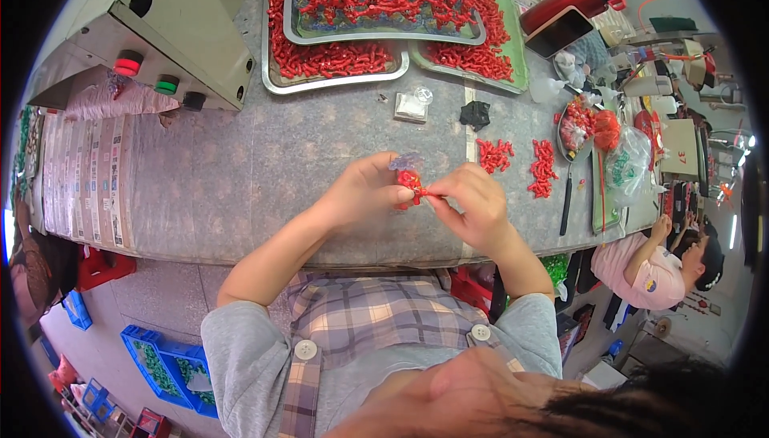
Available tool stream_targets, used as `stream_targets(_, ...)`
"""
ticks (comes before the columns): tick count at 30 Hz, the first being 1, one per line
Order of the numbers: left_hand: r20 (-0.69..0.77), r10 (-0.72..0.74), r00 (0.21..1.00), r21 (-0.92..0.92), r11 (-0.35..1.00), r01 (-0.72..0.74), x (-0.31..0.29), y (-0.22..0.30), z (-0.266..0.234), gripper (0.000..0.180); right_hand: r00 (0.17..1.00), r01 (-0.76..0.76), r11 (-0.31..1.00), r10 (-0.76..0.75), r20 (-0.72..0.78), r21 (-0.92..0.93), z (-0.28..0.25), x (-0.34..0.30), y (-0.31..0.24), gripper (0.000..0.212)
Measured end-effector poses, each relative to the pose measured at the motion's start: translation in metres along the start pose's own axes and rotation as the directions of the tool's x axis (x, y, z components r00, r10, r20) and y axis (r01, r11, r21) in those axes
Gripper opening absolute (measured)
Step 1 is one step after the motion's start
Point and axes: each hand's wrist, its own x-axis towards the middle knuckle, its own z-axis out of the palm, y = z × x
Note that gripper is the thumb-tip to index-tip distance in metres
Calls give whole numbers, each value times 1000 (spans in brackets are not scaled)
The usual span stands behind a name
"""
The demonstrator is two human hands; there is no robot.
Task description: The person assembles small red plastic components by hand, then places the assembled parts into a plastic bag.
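Over the near part of the table, my left hand point(356, 193) is closed around a small red plastic figure point(408, 179) with a clear purplish piece point(407, 161) at its top. From the other side my right hand point(474, 205) pinches a thin red part point(431, 192) at the figure's side with thumb and forefinger. Whether that part is joined to the figure, I cannot tell. Two small heaps of red pieces, a left heap point(495, 155) and a right heap point(542, 169), lie just beyond my right hand.
Metal trays point(336, 85) and a green tray point(518, 69) of red parts stand at the back. A machine with buttons point(172, 53) is at left. A red flask point(573, 4), a phone point(561, 33) and a black-handled tool point(567, 205) lie right. Another person point(649, 274) sits at far right.
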Motion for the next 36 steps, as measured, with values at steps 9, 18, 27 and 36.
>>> stream_targets(9,-21,-105,994,22,994,105,0,16,9,32,915,-403,866,388,109,296,-5,1,7,13)
stream_targets(18,-75,-48,996,28,998,50,1,12,6,25,749,-575,545,650,126,610,6,-10,6,15)
stream_targets(27,-127,54,990,129,991,-37,3,3,6,23,812,-538,736,584,18,411,17,-13,0,12)
stream_targets(36,-35,197,980,716,689,-113,1,-1,4,25,796,-564,675,598,95,475,6,-7,2,11)
